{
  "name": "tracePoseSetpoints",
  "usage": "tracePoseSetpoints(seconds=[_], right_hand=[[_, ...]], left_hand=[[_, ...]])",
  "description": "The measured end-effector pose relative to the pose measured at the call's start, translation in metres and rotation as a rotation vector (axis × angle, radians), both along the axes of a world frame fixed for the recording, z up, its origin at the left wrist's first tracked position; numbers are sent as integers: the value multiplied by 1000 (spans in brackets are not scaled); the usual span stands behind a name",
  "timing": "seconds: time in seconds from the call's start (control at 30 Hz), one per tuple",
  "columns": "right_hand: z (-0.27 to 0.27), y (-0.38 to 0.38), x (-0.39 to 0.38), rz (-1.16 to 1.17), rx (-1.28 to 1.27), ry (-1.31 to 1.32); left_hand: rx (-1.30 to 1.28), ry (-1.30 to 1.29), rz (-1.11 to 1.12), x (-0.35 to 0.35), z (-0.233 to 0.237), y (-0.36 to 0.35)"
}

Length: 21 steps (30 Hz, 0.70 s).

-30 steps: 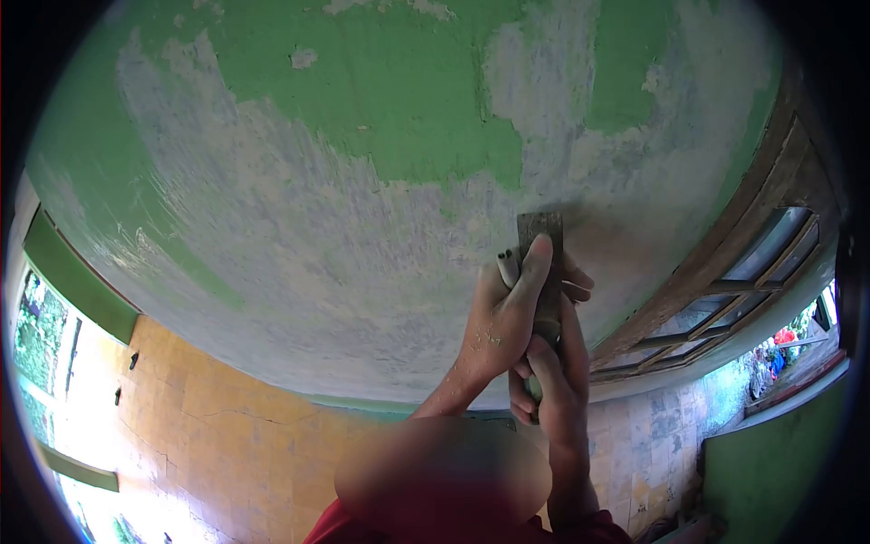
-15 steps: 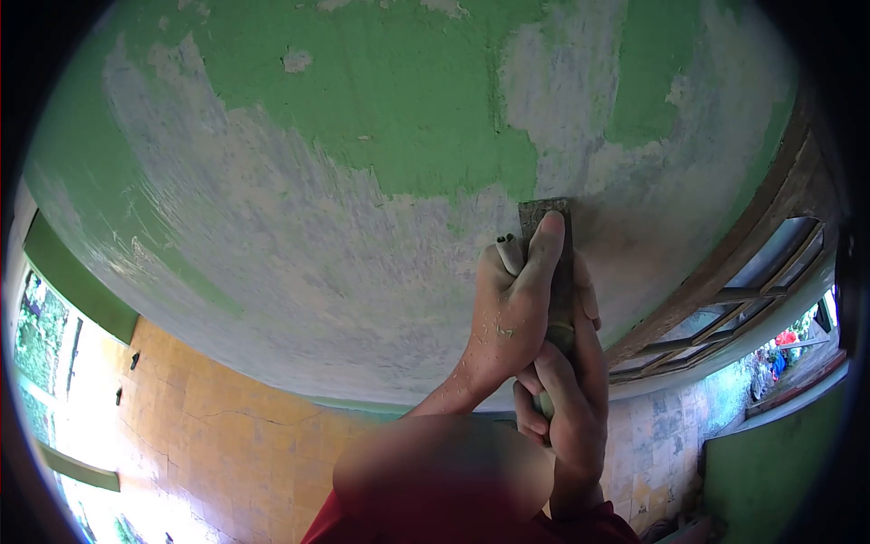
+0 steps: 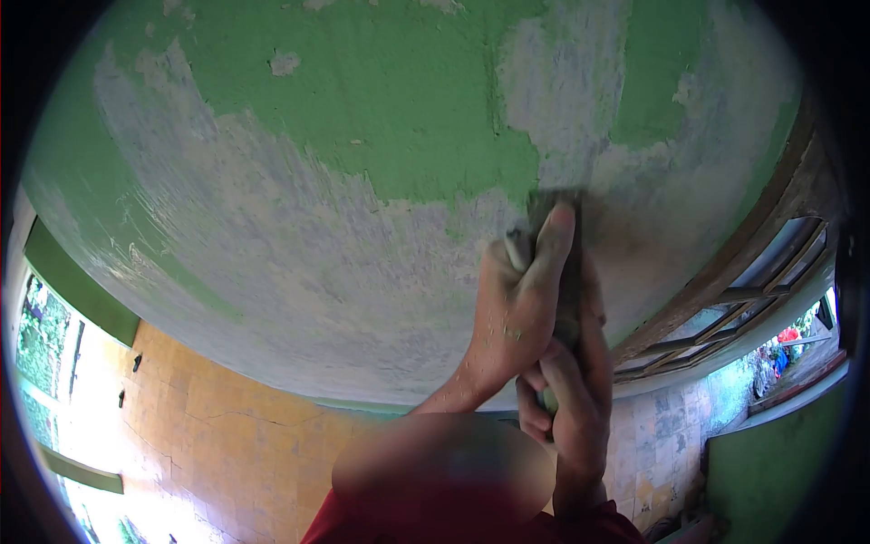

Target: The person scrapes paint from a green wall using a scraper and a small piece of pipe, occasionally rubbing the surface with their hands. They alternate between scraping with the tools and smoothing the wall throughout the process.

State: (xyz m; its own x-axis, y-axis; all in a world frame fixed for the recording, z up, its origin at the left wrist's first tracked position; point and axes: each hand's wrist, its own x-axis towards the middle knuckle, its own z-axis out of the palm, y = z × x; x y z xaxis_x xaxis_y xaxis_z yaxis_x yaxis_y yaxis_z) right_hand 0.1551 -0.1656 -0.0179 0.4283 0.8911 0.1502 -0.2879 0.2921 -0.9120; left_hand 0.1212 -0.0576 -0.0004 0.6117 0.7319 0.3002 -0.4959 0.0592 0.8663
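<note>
My left hand [image 3: 517,308] is closed on the blade part of a scraper [image 3: 569,281], its thumb lying along the flat of the metal. Between that hand's thumb and index finger sticks out a short pale roll [image 3: 518,249] that looks like a cigarette. Lower down, my right hand [image 3: 582,412] wraps round the handle, which is mostly hidden by fingers. The scraper's top edge, blurred by motion, meets the wall [image 3: 362,263] just under a patch of green paint [image 3: 426,136]. Small green flakes stick to my left wrist and forearm.
A brown wooden window frame [image 3: 716,304] with glass panes borders the wall on the right. Below lies a yellowish tiled floor [image 3: 217,417], with cracks. Bright openings [image 3: 54,354] show at the left. A green surface [image 3: 770,471] stands at the lower right.
Both hands and the scraper have shifted slightly up and to the right along the wall. The grip looks the same.
</note>
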Motion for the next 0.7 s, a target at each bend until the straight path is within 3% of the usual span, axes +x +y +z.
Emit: tracePoseSetpoints(seconds=[0.13,0.2,0.3,0.4,0.7], right_hand=[[-7,-4,2,27,-18,-27],[-7,-4,1,19,-14,-37],[9,-3,2,21,-40,-13],[1,-11,1,38,-67,-2],[3,-8,5,26,-77,-3]], left_hand=[[10,10,-20,0,1,0],[-118,6,-17,-1,-9,-5],[46,-39,-36,2,5,4],[-99,-24,-120,-1,-2,-3],[-58,19,-71,1,-8,-2]])
